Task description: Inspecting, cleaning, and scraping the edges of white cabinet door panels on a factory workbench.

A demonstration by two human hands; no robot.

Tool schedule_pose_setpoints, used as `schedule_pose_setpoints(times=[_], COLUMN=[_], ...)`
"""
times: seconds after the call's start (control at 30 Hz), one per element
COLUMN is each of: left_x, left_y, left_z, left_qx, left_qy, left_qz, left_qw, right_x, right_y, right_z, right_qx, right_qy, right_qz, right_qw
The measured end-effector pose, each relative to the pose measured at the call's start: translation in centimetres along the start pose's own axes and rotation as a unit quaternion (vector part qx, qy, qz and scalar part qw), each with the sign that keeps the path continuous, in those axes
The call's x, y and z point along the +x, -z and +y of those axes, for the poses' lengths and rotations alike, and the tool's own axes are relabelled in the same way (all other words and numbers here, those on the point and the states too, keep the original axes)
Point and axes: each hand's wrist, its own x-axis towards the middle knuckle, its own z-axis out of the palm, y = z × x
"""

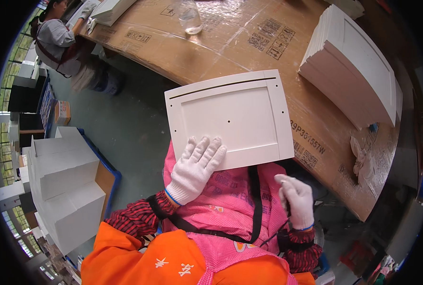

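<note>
A white framed panel (249, 126) with a recessed middle, a dark slot along its far edge and several small dark holes lies in front of me. Its far part overlaps the edge of the cardboard-covered table (230, 52), and its near edge is over my pink apron. My left hand (194, 168), in a white knit glove, rests with fingers stretched out on the panel's near left corner. Just off the near right corner, my gloved right hand (297, 198) is closed, thumb and fingers together. What it holds, if anything, is too small to make out.
Stacked white panels (349, 66) stand on the table's right, near a crumpled glove (359, 159). A clear container (190, 19) is at the far side. More white panels (64, 190) sit on a blue-edged pallet at left. A co-worker (57, 35) handles panels at far left.
</note>
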Motion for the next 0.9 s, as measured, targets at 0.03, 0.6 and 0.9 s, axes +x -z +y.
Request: schedule_pose_setpoints(times=[0.03,0.6,0.9], left_x=[0.0,0.7,5.1], left_y=[-0.2,0.6,3.2], left_z=[0.0,0.6,-9.3], left_qx=[-0.015,-0.061,-0.078], left_qy=[-0.002,0.008,-0.129], left_qz=[0.006,0.021,-0.05], left_qw=[1.0,0.998,0.987], right_x=[1.0,5.7,7.0], right_y=[2.0,-6.4,-9.6], right_z=[0.0,1.9,2.9], right_qx=[0.03,0.098,0.389], right_qy=[0.049,0.026,-0.02], right_qz=[0.05,-0.222,-0.112], right_qw=[0.997,0.97,0.914])
